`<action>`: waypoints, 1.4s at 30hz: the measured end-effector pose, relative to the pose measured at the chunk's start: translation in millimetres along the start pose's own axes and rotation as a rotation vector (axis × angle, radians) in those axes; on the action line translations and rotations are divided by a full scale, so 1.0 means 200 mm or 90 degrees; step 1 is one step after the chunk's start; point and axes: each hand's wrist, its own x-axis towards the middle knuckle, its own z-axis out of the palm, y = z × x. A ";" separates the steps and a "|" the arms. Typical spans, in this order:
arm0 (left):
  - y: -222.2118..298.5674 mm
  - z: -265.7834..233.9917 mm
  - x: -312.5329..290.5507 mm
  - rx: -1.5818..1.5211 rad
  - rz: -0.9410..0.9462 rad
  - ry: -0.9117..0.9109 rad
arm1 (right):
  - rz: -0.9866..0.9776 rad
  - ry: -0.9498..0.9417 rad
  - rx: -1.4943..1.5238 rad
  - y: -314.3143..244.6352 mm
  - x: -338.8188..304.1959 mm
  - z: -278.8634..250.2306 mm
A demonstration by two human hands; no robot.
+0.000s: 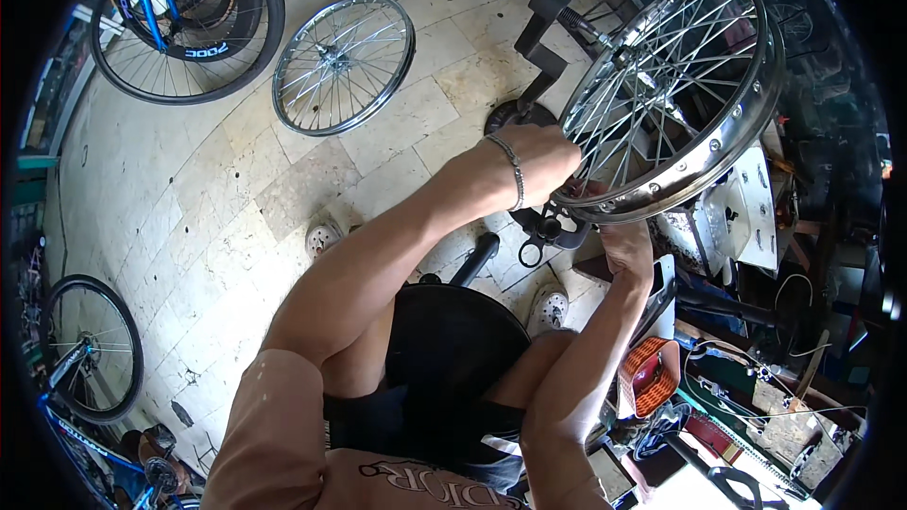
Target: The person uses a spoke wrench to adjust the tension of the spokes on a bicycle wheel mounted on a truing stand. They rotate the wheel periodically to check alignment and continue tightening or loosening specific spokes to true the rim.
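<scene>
A spoked bicycle wheel (685, 175) with a bare, shiny metal rim is held tilted in a dark truing stand (543, 61). My left hand (540, 162), a chain bracelet at its wrist, is closed at the near left part of the rim, beside the spokes. Its fingertips are turned away, so what they pinch is hidden. From below, my right hand (625, 244) reaches up to the lower rim with its fingers curled round it, partly covered by the metal. No tire is on this wheel.
A second bare wheel (345, 64) lies on the tiled floor (227, 217). Bicycles with black tires stand at the upper left (189, 94) and lower left (93, 349). On the right are an orange basket (650, 376) and a cluttered bench (775, 406). A black round seat (453, 340) is between my legs.
</scene>
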 end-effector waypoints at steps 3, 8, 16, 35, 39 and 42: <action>0.14 -0.04 -0.01 -0.015 -0.008 -0.037 | -0.048 -0.014 0.079 0.06 0.00 -0.03; 0.14 0.00 0.00 0.029 -0.035 -0.032 | -0.034 0.009 -0.079 -0.01 0.00 0.03; -0.32 0.13 0.21 -0.234 0.046 -0.037 | -0.056 -0.004 0.045 0.05 0.04 0.01; -0.13 0.06 0.16 0.077 -0.006 0.036 | -0.045 -0.040 0.085 0.06 0.05 0.02; -0.34 0.14 0.24 -0.212 0.028 -0.054 | -0.047 -0.058 0.138 0.08 0.07 -0.01; -0.41 0.25 0.30 -0.296 0.070 -0.102 | 0.004 -0.040 0.114 0.08 0.06 -0.01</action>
